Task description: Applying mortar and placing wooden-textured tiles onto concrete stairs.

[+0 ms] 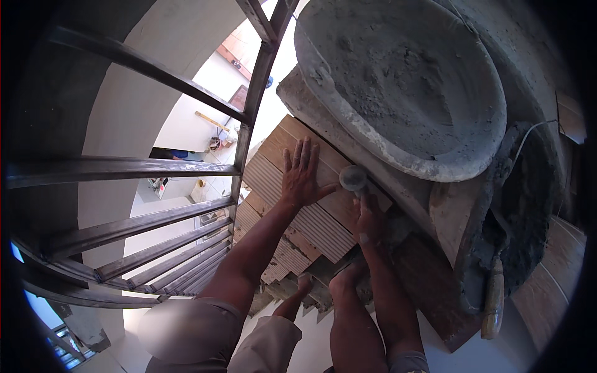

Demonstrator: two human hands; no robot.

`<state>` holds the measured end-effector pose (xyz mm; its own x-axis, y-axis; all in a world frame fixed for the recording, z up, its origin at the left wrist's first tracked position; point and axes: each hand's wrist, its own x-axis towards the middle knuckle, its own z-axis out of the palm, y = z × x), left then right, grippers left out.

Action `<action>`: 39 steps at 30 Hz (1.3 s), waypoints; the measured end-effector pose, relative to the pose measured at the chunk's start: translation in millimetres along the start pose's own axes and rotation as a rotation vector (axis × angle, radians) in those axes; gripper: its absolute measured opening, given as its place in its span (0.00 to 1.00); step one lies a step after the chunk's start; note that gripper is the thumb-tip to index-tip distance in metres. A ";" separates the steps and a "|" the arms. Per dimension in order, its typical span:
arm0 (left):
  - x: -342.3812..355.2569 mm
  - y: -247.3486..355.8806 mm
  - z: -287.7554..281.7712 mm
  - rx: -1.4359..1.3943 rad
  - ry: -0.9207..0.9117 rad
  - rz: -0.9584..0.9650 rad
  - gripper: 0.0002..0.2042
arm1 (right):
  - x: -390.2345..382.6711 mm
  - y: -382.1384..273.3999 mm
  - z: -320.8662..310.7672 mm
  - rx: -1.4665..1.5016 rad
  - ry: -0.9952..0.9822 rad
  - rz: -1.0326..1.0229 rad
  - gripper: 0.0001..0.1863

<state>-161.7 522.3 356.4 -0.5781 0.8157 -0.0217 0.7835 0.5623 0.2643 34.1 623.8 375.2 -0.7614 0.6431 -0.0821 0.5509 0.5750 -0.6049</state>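
Note:
My left hand [302, 177] lies flat with fingers spread on a wood-look stair tile [273, 144] that has ribbed strips along its near side. Beside it, my right hand [369, 219] is closed round the handle of a mallet with a round grey head [352, 178]. The mallet head is over the tile's right part, close to my left thumb; whether it touches the tile I cannot tell. Most of the handle is hidden in my grip. Lower tiled steps [283, 245] with ribbed edges run down below my left forearm.
A large basin [429, 166] with grey mortar stands just beyond the tile. At right, a trowel with a wooden handle [494, 298] rests in a second mortar container [540, 205]. A dark brown tile [435, 289] leans below. A metal railing [124, 166] borders the stairs at left, above a lower floor.

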 end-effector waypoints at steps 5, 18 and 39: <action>-2.3 -3.0 1.2 -0.013 0.012 -0.005 0.58 | -4.6 1.3 3.4 -0.037 -0.009 -0.030 0.21; -0.5 -0.8 6.7 0.029 0.021 -0.036 0.40 | -14.1 -1.4 -1.5 -0.055 -0.012 0.016 0.20; -191.5 121.6 35.0 -1.616 0.368 -0.913 0.44 | -151.4 61.0 -27.8 0.353 0.276 0.621 0.31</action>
<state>52.2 439.3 358.9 -0.8207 0.1934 -0.5377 -0.5595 -0.0810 0.8249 192.5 575.6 372.7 -0.2089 0.9253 -0.3166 0.6726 -0.0991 -0.7333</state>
